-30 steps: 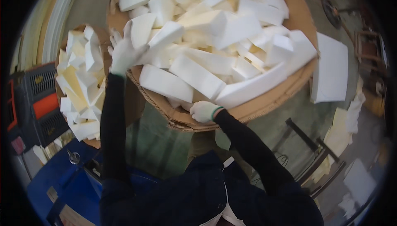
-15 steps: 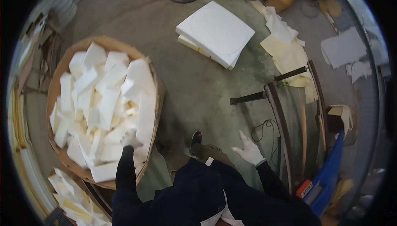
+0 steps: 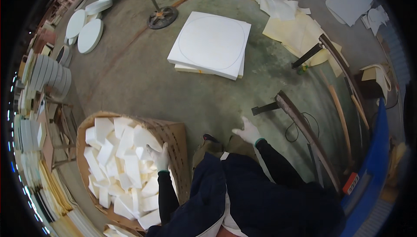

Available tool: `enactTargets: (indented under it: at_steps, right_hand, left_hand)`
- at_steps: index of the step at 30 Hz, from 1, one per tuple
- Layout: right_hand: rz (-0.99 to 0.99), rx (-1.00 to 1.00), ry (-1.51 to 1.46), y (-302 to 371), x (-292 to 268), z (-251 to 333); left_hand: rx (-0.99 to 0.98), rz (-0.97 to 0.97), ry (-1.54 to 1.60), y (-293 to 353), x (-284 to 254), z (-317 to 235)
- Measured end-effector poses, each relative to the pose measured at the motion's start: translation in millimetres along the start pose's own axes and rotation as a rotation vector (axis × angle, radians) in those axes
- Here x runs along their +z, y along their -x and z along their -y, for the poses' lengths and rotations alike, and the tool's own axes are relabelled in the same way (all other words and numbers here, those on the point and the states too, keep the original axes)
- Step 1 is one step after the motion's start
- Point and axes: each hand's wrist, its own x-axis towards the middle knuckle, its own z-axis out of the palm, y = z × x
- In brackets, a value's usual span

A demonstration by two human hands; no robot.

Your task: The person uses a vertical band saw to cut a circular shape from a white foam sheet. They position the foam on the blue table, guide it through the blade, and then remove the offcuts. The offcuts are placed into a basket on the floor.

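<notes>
Both hands wear pale gloves. My left hand (image 3: 159, 157) is above the right side of a cardboard bin (image 3: 176, 143), its fingers apart with nothing in them. White foam offcuts (image 3: 117, 174) of many block and wedge shapes fill the bin. In front of my body, over the floor, my right hand (image 3: 247, 131) hangs with thumb and fingers stretched out, holding nothing. Farther ahead lies a square white foam slab (image 3: 210, 41) with a large circle drawn on its top. It rests slightly turned on a yellowish foam piece (image 3: 186, 69).
A dark curved frame (image 3: 304, 128) stands on the right, near a blue panel (image 3: 369, 167) and a red box (image 3: 350, 183). Thin foam sheets (image 3: 289, 31) lie beyond it. A fan base (image 3: 163, 18) is at the back, with round white pads (image 3: 90, 35) to its left.
My view has swung left and up, so the bin sits lower. My left hand has drawn back from the foam offcuts toward the bin's right edge. My right hand stays open.
</notes>
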Motion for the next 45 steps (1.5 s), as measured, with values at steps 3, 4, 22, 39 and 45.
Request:
enactTargets:
  at_steps: [3, 4, 22, 39, 45]
  right_hand:
    - [-0.014, 0.136, -0.209, -68, -28, 13]
    - [0.002, 0.204, -0.252, -87, -47, 30]
    - [-0.319, 0.693, -0.444, -682, 73, -253]
    - [0.149, 0.264, -1.313, -636, 6, -133]
    - [0.189, 0.083, -1.485, -535, -57, 53]
  left_hand:
    - [-0.123, 0.143, 0.054, -45, 20, -40]
    - [-0.195, 0.192, 0.106, -53, 25, -46]
    - [-0.79, 0.104, 0.069, -68, 60, -75]
    - [-0.956, 0.232, 0.164, -82, 58, -82]
    - [-0.598, -0.015, -0.402, -53, 74, -39]
